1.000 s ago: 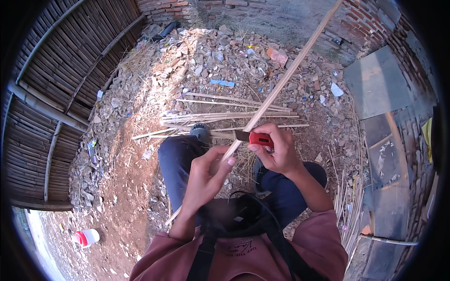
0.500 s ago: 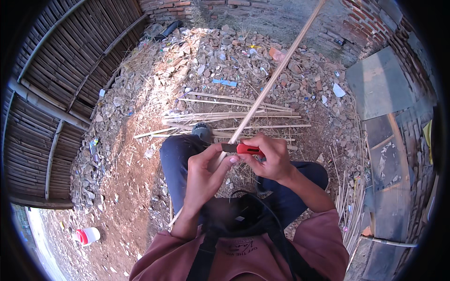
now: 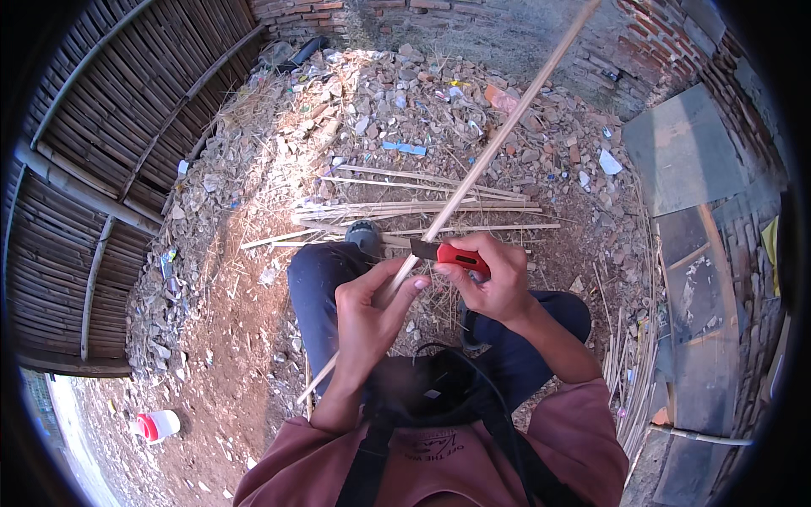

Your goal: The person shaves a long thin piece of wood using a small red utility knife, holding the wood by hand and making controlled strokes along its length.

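A long, pale strip of bamboo (image 3: 498, 139) slants from beside my left forearm up toward the far wall. My left hand (image 3: 368, 311) grips it between thumb and fingers near its lower part. In my right hand (image 3: 493, 277) is a red-handled utility knife (image 3: 461, 258), held with the thumb along one side. Its dark blade lies across the strip, just beyond my left fingertips. The far end of the strip reaches the upper edge of the view.
Several cut strips (image 3: 414, 209) lie on the ground past my knees, before a heap of rubble (image 3: 397, 110). A slatted bamboo wall (image 3: 93, 160) stands left, boards (image 3: 684, 152) lean right. A red-and-white container (image 3: 159, 426) sits at lower left.
The knife has moved up along the strip, away from my left hand, and its blade has tilted. The strip's lower end shows more beside my left forearm.
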Demonstrator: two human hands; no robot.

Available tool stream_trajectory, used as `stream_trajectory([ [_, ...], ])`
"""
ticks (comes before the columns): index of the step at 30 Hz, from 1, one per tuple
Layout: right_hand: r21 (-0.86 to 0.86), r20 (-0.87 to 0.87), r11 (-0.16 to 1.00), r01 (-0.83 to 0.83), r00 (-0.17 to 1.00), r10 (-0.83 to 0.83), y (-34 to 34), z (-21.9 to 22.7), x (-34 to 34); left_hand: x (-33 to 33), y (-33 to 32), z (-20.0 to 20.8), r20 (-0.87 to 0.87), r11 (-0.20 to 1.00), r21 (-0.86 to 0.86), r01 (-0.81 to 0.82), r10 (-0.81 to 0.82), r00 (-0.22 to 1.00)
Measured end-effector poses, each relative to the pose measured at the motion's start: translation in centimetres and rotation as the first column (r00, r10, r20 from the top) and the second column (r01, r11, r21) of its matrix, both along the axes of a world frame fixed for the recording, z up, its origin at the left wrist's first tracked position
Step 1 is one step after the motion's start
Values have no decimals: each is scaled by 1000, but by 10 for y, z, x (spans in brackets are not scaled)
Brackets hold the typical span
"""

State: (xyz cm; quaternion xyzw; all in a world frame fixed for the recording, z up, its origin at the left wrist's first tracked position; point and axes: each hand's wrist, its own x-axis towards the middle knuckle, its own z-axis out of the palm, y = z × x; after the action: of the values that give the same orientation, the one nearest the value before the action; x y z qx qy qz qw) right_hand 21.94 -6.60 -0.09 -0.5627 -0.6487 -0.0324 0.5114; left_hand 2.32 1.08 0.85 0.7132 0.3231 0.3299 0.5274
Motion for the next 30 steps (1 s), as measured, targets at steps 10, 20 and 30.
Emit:
stream_trajectory([
  [10, 56, 7, 997, -44, 999, 44, 6, -7, 2, 0, 4, -3, 61, 999, -35, 0, 2, 998],
  [20, 179, 202, 983, -40, 979, 3, 7, -2, 0, -4, 0, 10, 166, 953, -272, 130, -87, 982],
  [30, 138, 178, 990, -15, 984, -10, 1, 1, 0, 2, -7, 0, 147, 981, -171, 92, -67, 987],
])
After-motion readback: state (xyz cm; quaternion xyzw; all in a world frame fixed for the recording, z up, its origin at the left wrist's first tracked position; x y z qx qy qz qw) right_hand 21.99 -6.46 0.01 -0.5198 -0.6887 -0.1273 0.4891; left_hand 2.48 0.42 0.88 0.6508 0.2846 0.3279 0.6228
